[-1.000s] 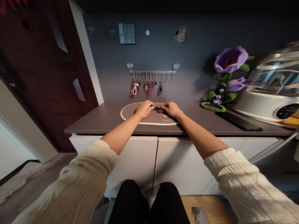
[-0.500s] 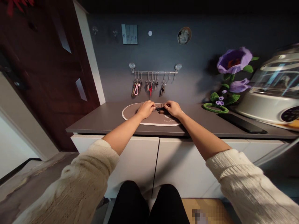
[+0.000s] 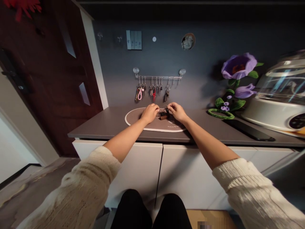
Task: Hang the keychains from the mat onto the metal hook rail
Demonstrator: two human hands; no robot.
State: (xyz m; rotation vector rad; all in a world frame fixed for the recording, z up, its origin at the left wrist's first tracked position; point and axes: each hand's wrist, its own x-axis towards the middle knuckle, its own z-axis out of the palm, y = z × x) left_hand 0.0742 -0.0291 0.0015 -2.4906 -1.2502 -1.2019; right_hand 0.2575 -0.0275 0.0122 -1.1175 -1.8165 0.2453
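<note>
Over an oval brown mat (image 3: pixel 135 117) with a white border, both of my hands are close together around a bunch of keys (image 3: pixel 165 111). My right hand (image 3: pixel 177 113) pinches the key ring from the right. Fingers of my left hand (image 3: pixel 149 114) are closed at the left end of the bunch; what sits between their tips is hidden. A brown block-shaped fob (image 3: pixel 163 117) rests low between the hands, on or just above the mat.
Several keys (image 3: pixel 154 92) hang from a clear hook rail (image 3: pixel 158 77) on the wall behind. Purple crocheted flowers (image 3: pixel 239 66), a black phone (image 3: pixel 249 130) and a domed white appliance (image 3: pixel 274 111) stand or lie on the counter (image 3: pixel 102 127) at right. A dark red door (image 3: pixel 54 79) is at left.
My right hand has lifted the ring slightly, and the brown fob now shows more clearly below the keys. My left hand has barely moved. The camera view has tilted up a little.
</note>
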